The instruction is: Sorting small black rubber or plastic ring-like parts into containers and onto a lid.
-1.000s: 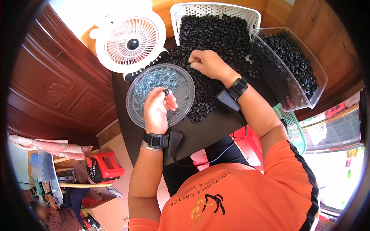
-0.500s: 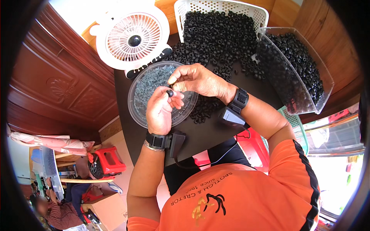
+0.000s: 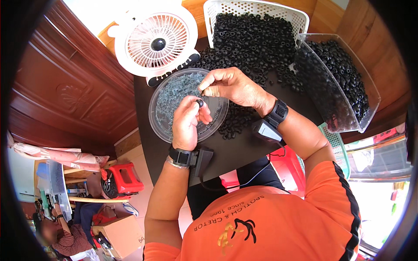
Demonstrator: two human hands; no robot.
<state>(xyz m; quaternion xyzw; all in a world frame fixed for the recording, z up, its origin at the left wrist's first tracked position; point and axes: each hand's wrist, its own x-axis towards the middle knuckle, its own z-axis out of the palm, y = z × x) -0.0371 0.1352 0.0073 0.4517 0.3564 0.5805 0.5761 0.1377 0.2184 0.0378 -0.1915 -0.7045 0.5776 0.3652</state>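
Observation:
Held between the thumb and fingers of my left hand (image 3: 186, 124) is a small black rounded cap (image 3: 199, 103), its smooth end showing. Just above it my right hand (image 3: 237, 89) pinches thumb and forefinger together; something small and dark shows at the tips, too small to name. Both hands are over a round clear plastic tub (image 3: 153, 119) that holds many small bluish, shiny pieces (image 3: 174, 93), partly hidden by my hands. Loose black ring-shaped parts (image 3: 233, 124) lie on the dark table beside the tub, below my right wrist.
A white perforated basket (image 3: 302, 17) spills black parts (image 3: 257, 39) at the back. On the right stands a clear bin (image 3: 370, 115) of similar parts. A white fan (image 3: 159, 65) is behind the tub. Another person (image 3: 72, 243) is at the lower left, near a cardboard box (image 3: 124, 237).
My right fingertips have drawn slightly away from the black cap in my left hand. The cap stays in my left fingers. The whole view has shifted a little.

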